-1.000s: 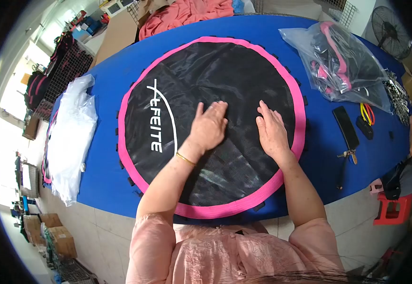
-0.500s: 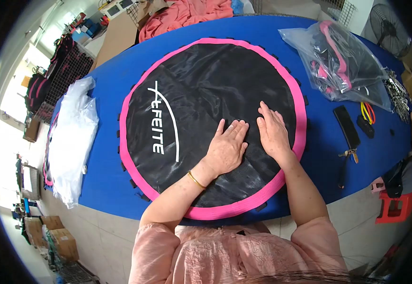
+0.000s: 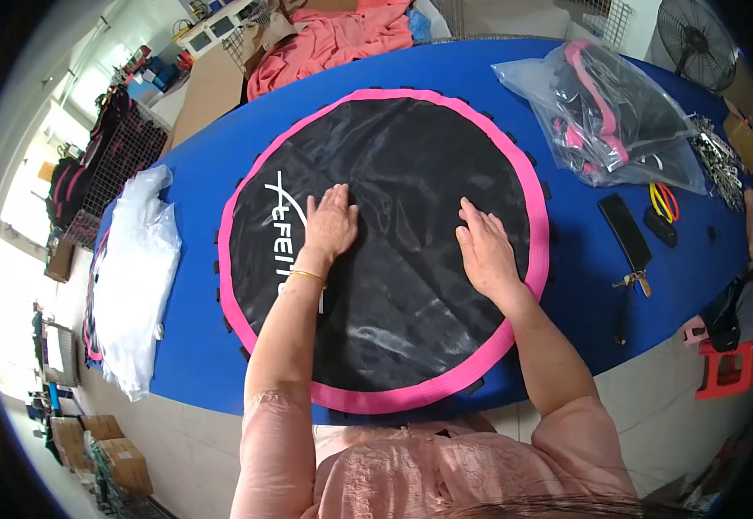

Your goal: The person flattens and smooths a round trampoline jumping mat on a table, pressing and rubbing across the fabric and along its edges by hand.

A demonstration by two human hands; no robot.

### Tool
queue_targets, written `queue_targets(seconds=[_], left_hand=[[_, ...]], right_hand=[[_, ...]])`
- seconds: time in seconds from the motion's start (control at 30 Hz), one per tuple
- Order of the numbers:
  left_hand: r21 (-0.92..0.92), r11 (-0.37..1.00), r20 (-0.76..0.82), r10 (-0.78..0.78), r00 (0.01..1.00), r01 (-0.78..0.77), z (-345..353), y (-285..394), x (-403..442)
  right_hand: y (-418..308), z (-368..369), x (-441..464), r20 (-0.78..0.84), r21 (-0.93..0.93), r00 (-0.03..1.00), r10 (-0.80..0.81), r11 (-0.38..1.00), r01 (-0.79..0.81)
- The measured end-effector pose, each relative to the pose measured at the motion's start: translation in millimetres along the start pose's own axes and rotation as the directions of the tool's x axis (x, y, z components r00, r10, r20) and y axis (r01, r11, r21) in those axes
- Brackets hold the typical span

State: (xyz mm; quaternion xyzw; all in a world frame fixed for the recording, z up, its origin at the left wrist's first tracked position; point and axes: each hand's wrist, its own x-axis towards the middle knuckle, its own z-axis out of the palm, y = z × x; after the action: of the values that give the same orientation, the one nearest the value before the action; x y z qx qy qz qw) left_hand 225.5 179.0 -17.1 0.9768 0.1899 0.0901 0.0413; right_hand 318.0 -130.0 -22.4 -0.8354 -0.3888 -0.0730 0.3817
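A round black trampoline mat [image 3: 402,251] with a pink border and dark tabs around its edge lies flat in front of me. White lettering runs down its left part, partly covered by my left forearm. My left hand [image 3: 331,223] rests on the black fabric beside the lettering, fingers stretched out, holding nothing. On the right part of the mat, inside the pink border, my right hand [image 3: 487,255] lies with its fingers extended and nothing in it.
The mat lies on a blue table [image 3: 195,268]. White plastic bags [image 3: 141,277] lie at the left. At the right are a clear bag [image 3: 619,121] with black-and-pink fabric, a phone [image 3: 626,229], keys [image 3: 636,281] and metal hooks [image 3: 718,160]. A red stool [image 3: 730,368] stands beyond the table.
My left hand has slid left and away from me across the mat, towards the lettering. My right hand has shifted only slightly. The view has tilted a little.
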Motion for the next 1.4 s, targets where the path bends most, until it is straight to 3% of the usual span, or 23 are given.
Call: queue_targets(seconds=[0.23,0.33,0.53,0.67,1.07,1.4], left_hand=[[-0.093,0.972,-0.046,0.214,0.976,-0.218,11.2,91.2,10.7],[-0.081,0.966,-0.072,0.239,0.968,-0.245,14.9,96.4,11.9],[-0.046,0.999,0.036,0.022,0.999,-0.020,0.4,27.3,23.2],[-0.049,0.998,0.015,-0.024,1.000,0.025,-2.8,8.7,15.1],[-0.113,0.912,-0.074,0.388,0.919,-0.394,-0.9,105.6,-45.4],[-0.023,0.996,-0.016,0.090,0.996,-0.090,-7.7,11.6,-42.8]], right_hand=[[0.8,-2.5,0.6,0.027,0.025,1.000,0.006,1.000,-0.007],[-0.2,-4.6,0.7,0.028,0.034,1.000,0.008,0.999,-0.009],[-0.7,-4.0,-0.2,0.025,0.032,1.000,0.017,0.999,-0.018],[-0.6,-1.8,0.3,0.032,0.013,0.999,0.025,1.000,-0.025],[-0.7,-4.2,1.8,0.038,0.014,0.999,0.031,0.999,-0.031],[0.7,-0.6,-0.3,0.021,0.030,1.000,0.013,0.999,-0.014]])
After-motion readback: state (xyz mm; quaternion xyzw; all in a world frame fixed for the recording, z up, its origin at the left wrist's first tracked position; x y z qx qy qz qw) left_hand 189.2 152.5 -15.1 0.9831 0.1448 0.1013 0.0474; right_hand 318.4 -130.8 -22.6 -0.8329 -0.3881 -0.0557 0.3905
